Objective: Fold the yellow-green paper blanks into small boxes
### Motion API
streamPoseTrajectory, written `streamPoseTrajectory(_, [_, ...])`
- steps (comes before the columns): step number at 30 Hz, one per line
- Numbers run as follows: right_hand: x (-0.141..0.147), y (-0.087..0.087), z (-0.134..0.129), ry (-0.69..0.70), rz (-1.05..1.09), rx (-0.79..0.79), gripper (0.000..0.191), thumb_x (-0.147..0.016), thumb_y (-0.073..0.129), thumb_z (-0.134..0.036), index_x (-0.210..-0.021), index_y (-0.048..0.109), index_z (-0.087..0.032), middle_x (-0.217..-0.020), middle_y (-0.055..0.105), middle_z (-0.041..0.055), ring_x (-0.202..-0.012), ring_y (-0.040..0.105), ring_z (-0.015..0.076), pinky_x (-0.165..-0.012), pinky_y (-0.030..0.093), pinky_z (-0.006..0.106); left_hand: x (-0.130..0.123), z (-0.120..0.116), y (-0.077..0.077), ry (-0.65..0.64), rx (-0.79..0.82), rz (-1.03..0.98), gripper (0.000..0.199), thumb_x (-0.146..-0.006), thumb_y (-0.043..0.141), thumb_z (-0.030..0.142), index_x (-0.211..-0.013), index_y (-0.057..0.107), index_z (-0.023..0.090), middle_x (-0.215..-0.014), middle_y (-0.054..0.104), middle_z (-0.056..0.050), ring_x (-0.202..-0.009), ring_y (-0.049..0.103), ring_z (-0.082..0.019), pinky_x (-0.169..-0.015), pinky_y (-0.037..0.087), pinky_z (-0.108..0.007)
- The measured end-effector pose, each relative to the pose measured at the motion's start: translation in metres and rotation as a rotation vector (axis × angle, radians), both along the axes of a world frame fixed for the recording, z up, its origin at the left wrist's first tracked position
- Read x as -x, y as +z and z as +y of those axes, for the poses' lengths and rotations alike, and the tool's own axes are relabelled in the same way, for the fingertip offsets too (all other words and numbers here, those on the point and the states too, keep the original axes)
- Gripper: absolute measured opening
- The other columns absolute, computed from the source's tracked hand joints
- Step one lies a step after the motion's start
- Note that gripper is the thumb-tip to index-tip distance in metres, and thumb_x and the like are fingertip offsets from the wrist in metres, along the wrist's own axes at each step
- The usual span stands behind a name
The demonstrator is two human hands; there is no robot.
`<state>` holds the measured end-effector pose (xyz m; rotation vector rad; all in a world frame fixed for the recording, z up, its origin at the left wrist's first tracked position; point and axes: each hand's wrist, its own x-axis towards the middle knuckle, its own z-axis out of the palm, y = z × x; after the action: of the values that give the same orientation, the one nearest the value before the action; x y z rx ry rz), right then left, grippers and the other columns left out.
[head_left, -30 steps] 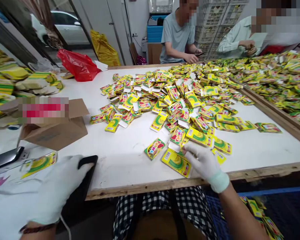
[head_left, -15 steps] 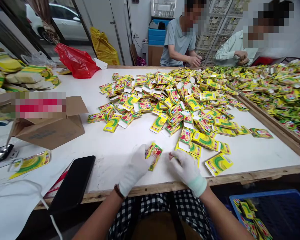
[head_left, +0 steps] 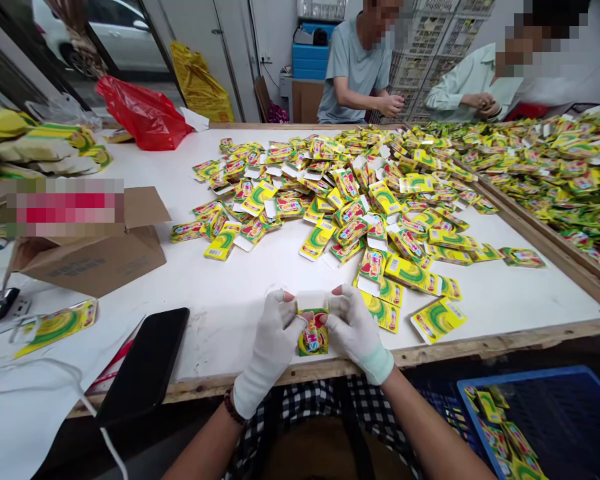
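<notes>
Worktop point(head_left: 240, 320): white surface, bare wood along the near edge. Wooden tray point(head_left: 540, 243) at 2 o'clock, heaped with yellow-green packets. Two co-workers across at 12 to 1 o'clock: person in grey T-shirt point(head_left: 360, 73) and person in pale shirt point(head_left: 460, 87), each with both hands together in front. Red plastic bag point(head_left: 143, 113) and yellow plastic bag point(head_left: 200, 83) beyond the worktop at 11 o'clock. Striped yellow-green sacks point(head_left: 30, 150) at 10 o'clock. Open cardboard box point(head_left: 87, 260) at 9 o'clock, label pixelated. Blue crate point(head_left: 520, 375) below the near edge at 4 o'clock, packets inside. Black smartphone point(head_left: 143, 363) at 8 o'clock, on the worktop near the edge.

Main packet pile point(head_left: 330, 207) mid-worktop, 12 o'clock, loose and overlapping, white backing tabs showing on many. Loose packet point(head_left: 437, 320) at 3 o'clock from the hands, lying apart.

Left hand point(head_left: 273, 337) and right hand point(head_left: 355, 330), both white-gloved, close together near the front edge. Held packet point(head_left: 313, 337) sits between them, just above the worktop, white tab up. Fingers point(head_left: 285, 297) of both hands closed on the tab, pinching from each side. Beaded bracelet point(head_left: 233, 407) on left wrist.
</notes>
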<state>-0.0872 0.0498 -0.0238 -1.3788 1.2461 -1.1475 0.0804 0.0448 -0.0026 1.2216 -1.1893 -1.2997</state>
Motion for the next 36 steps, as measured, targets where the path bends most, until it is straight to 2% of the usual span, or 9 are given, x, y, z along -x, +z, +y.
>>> streamPoseTrajectory(4, [0.003,0.006,0.002,0.049,0.081,0.010,0.026,-0.081,0.061,-0.026,-0.107,0.058,-0.021,-0.103,0.066,0.0058,-0.086,0.064,0.0181,-0.076,0.053,0.032,-0.004,0.003,0.001,-0.073,-0.016,-0.044,0.024,-0.075,0.068,0.025,-0.094,0.054,0.021,-0.092,0.061,-0.001,-0.088,0.062,-0.016,-0.082,0.052,-0.029])
streamPoseTrajectory(8, [0.008,0.021,-0.001,0.148,0.196,0.033,0.013,-0.085,0.057,-0.026,-0.090,0.066,-0.018,-0.089,0.069,0.0046,-0.082,0.063,0.0173,-0.075,0.051,0.032,-0.010,0.005,0.006,-0.178,0.004,-0.177,0.011,-0.082,0.060,0.029,-0.083,0.064,0.018,-0.084,0.065,-0.003,-0.082,0.060,-0.017,-0.078,0.051,-0.030])
streamPoseTrajectory(10, [0.009,0.023,-0.004,0.189,0.200,0.052,0.013,-0.085,0.057,-0.028,-0.083,0.066,-0.018,-0.085,0.069,0.0042,-0.079,0.063,0.0167,-0.072,0.050,0.031,-0.011,0.006,0.009,-0.143,-0.018,-0.152,0.012,-0.083,0.060,0.029,-0.085,0.064,0.018,-0.085,0.066,-0.003,-0.083,0.061,-0.018,-0.078,0.051,-0.031])
streamPoseTrajectory(15, [0.010,0.017,-0.007,0.232,-0.069,-0.032,0.042,-0.082,0.060,-0.031,-0.122,0.050,-0.021,-0.090,0.067,0.0029,-0.077,0.064,0.0152,-0.068,0.053,0.029,-0.010,0.006,0.010,-0.093,-0.096,0.066,0.047,-0.080,0.066,0.027,-0.121,0.044,0.022,-0.094,0.067,-0.003,-0.089,0.065,-0.020,-0.080,0.053,-0.034])
streamPoseTrajectory(19, [0.011,0.026,-0.003,0.182,0.120,0.050,0.017,-0.084,0.059,-0.031,-0.092,0.065,-0.017,-0.084,0.069,0.0042,-0.074,0.063,0.0149,-0.068,0.051,0.027,-0.010,0.010,0.014,-0.174,0.054,-0.114,0.018,-0.084,0.061,0.027,-0.099,0.065,0.017,-0.102,0.069,-0.006,-0.097,0.063,-0.020,-0.090,0.050,-0.032])
streamPoseTrajectory(21, [0.010,0.033,-0.003,0.164,0.162,0.097,0.019,-0.085,0.058,-0.032,-0.081,0.066,-0.016,-0.076,0.067,0.0033,-0.067,0.060,0.0131,-0.062,0.048,0.025,-0.010,0.011,0.020,-0.202,0.111,-0.174,0.019,-0.087,0.057,0.030,-0.096,0.068,0.017,-0.098,0.070,-0.005,-0.093,0.063,-0.018,-0.086,0.051,-0.029])
streamPoseTrajectory(29, [0.012,0.045,-0.010,0.213,0.240,0.093,0.008,-0.081,0.061,-0.021,-0.083,0.068,-0.017,-0.077,0.070,0.0010,-0.070,0.063,0.0127,-0.065,0.050,0.022,-0.013,0.007,0.029,-0.204,0.069,-0.230,0.016,-0.087,0.058,0.028,-0.090,0.067,0.015,-0.086,0.071,-0.002,-0.080,0.064,-0.013,-0.072,0.053,-0.021])
streamPoseTrajectory(32, [0.025,0.044,-0.008,0.336,0.218,0.220,0.013,-0.086,0.057,-0.021,-0.087,0.069,-0.018,-0.086,0.071,0.0039,-0.079,0.065,0.0143,-0.074,0.052,0.025,-0.021,0.014,0.021,-0.236,0.174,-0.299,0.017,-0.090,0.053,0.022,-0.095,0.069,0.018,-0.092,0.073,-0.002,-0.085,0.067,-0.012,-0.076,0.054,-0.019])
streamPoseTrajectory(36, [0.040,0.036,0.006,0.487,0.189,0.439,0.024,-0.090,0.052,-0.019,-0.109,0.066,-0.019,-0.113,0.067,0.0104,-0.103,0.064,0.0169,-0.088,0.053,0.028,-0.029,0.029,0.002,-0.272,0.509,-0.403,0.029,-0.084,0.059,0.010,-0.109,0.065,0.022,-0.105,0.071,-0.003,-0.093,0.067,-0.012,-0.083,0.053,-0.020])
